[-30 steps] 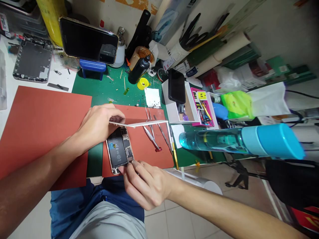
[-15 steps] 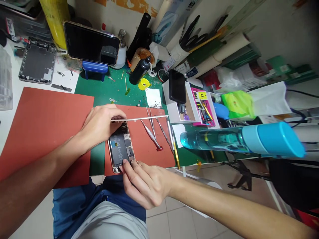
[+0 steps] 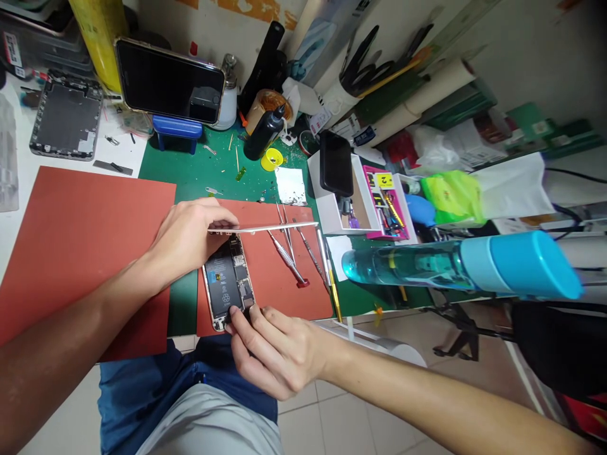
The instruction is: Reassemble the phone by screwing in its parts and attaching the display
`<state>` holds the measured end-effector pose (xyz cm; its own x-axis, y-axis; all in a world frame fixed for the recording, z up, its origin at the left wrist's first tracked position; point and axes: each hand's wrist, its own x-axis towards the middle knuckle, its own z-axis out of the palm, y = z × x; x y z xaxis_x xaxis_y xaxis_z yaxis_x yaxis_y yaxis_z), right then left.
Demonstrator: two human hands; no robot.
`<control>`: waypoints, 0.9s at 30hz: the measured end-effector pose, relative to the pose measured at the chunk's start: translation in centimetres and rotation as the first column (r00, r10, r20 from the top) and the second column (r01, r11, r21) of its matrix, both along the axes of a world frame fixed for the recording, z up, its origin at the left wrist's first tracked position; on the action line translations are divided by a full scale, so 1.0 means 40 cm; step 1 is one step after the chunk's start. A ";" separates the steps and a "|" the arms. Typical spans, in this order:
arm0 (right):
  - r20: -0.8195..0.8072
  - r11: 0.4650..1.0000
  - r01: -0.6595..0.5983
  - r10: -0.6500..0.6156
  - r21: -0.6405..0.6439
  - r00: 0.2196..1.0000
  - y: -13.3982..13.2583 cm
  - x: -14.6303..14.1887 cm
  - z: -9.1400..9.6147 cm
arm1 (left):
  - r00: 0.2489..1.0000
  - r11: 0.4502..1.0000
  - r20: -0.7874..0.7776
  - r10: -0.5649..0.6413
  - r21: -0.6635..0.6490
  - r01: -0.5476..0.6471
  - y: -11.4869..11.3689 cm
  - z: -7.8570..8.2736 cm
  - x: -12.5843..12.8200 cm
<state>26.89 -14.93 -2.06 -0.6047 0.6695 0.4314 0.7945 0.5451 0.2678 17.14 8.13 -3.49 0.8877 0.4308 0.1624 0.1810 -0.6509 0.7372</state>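
Observation:
An opened phone point(image 3: 226, 284) lies on a reddish-brown mat point(image 3: 294, 297), its battery and circuit board showing. My left hand point(image 3: 192, 230) is closed at the phone's far end and holds the phone screen point(image 3: 270, 227), which is raised and seen almost edge-on. Part of the left fingers is hidden behind that panel. At the near end, my right hand point(image 3: 272, 347) has its fingers bent and pressed against the phone's lower right edge. To the right on the mat lie tweezers point(image 3: 287, 234), a screwdriver point(image 3: 288, 258) with a red end and a thin metal tool point(image 3: 310, 256).
A blue water bottle point(image 3: 455, 265) stands right of the mat. Beyond are a white organizer box point(image 3: 327, 212), a black bottle point(image 3: 265, 134), a yellow cup point(image 3: 272, 159) and a phone on a blue stand point(image 3: 177, 129). Another phone housing point(image 3: 66, 120) lies far left.
The view has shifted slightly. Both hands keep nearly the same place on the phone and its screen; the raised screen looks slightly more tilted.

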 end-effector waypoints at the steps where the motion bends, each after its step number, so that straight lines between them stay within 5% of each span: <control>1: -0.026 1.000 0.020 -0.021 -0.019 0.999 -0.001 -0.005 0.001 | 1.000 1.000 0.001 -0.002 -0.001 0.002 0.000 0.000 0.000; 12: -0.153 0.944 0.191 -0.238 -0.268 0.959 -0.036 -0.047 -0.019 | 1.000 1.000 -0.022 -0.015 -0.020 0.015 -0.002 0.003 -0.003; 18: -0.192 0.943 0.189 -0.247 -0.274 0.950 -0.037 -0.045 -0.026 | 0.999 1.000 -0.042 -0.012 -0.013 0.012 0.000 0.006 -0.003; 23: -0.216 0.981 0.128 -0.158 -0.148 0.963 -0.046 -0.049 -0.034 | 0.999 1.000 -0.047 -0.017 -0.021 0.016 -0.001 0.011 -0.005; 27: -0.239 0.972 0.129 -0.176 -0.197 0.955 -0.045 -0.050 -0.041 | 0.998 0.998 -0.057 -0.037 -0.043 0.034 -0.003 0.018 -0.008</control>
<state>24.88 -16.73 -3.70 -0.3756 0.8246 0.4230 0.9008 0.4322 -0.0427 16.82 7.99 -2.78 0.9099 0.4044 0.0928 0.2016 -0.6263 0.7531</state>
